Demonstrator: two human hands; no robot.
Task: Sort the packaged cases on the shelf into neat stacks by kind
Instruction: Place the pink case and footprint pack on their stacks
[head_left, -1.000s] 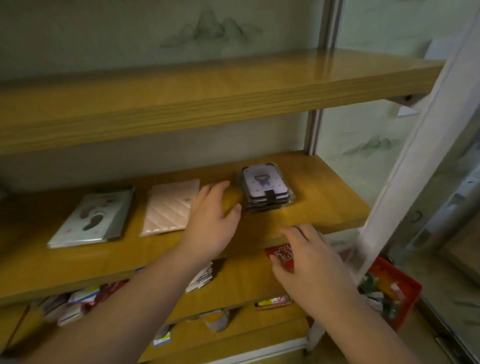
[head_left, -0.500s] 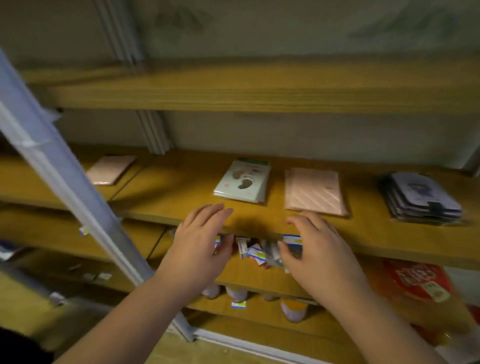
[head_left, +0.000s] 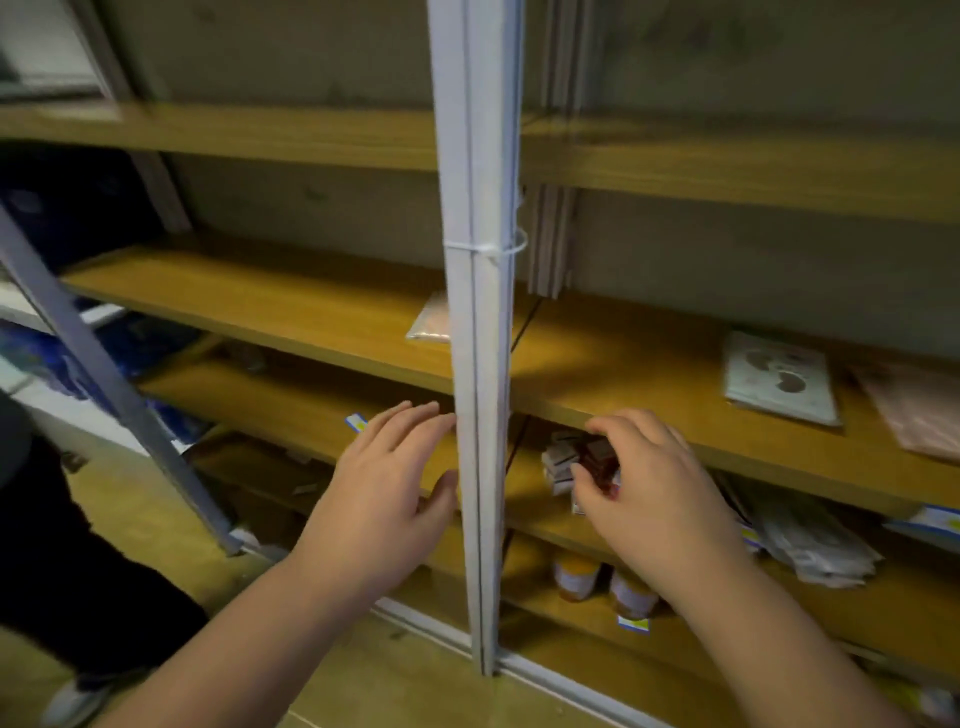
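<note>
Packaged cases sit scattered on the middle shelf (head_left: 649, 364): a pale green footprint-print case (head_left: 779, 376) at right centre, a pink case (head_left: 919, 410) just beside it at the right edge, and another pink case (head_left: 428, 322) at centre, half hidden behind the white upright post (head_left: 475, 364). I judge sorting barely started; the two pink ones lie well apart, not stacked. My left hand (head_left: 384, 499) is spread, empty, fingertips at the post. My right hand (head_left: 649, 488) reaches under the shelf, fingers pinching small dark packets (head_left: 597, 457) in a loose pile on the lower shelf (head_left: 530, 514). Left to do: bring pinks together, square up every pile.
</note>
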